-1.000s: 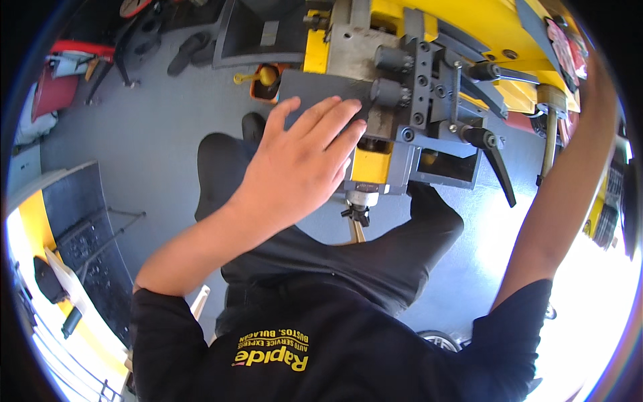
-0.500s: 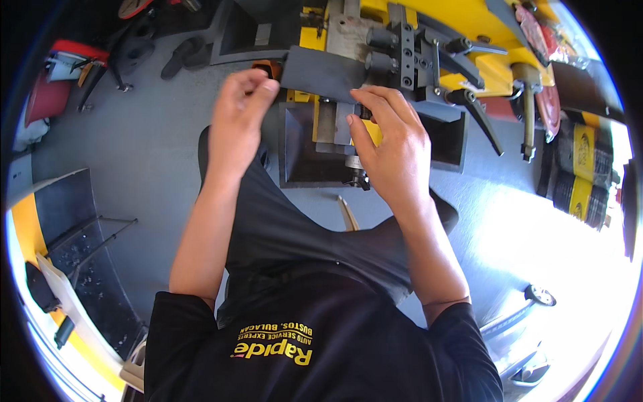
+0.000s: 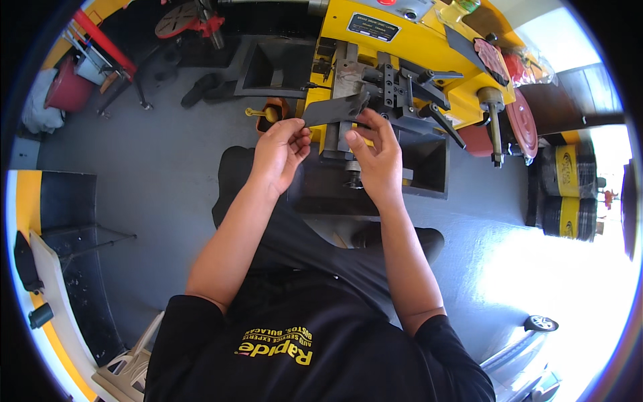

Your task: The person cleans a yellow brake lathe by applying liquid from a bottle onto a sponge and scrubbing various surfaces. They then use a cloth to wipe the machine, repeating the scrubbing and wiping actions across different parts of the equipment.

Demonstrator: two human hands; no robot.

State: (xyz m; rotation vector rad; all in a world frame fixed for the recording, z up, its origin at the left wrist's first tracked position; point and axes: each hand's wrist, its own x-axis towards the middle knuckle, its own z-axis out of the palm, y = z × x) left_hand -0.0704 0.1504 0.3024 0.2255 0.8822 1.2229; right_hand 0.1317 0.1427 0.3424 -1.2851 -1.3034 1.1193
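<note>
A dark grey sheet [image 3: 331,110], which looks like sandpaper, is held above the bed of a yellow lathe [image 3: 351,41]. My left hand [image 3: 280,153] pinches its left end between thumb and fingers. At the sheet's right end, which curls up and looks creased, my right hand [image 3: 380,161] has its fingers bent around the edge, with the thumb nearer me. The fingertips of the right hand are partly hidden. Just beyond that hand sits the lathe's black tool holder [image 3: 388,90] with its lever handles.
Black bins [image 3: 274,67] flank the lathe bed. An orange container [image 3: 276,108] with a yellow-handled thing stands left of it. A shaft [image 3: 494,127] juts out at the right. Stacked black and yellow containers [image 3: 568,191] stand farther right, and a beige chair [image 3: 130,365] at lower left.
My left hand, earlier beside the sheet's left edge, now grips that end. The sheet appears narrower, its right end curled. The view has shifted to show more of the lathe.
</note>
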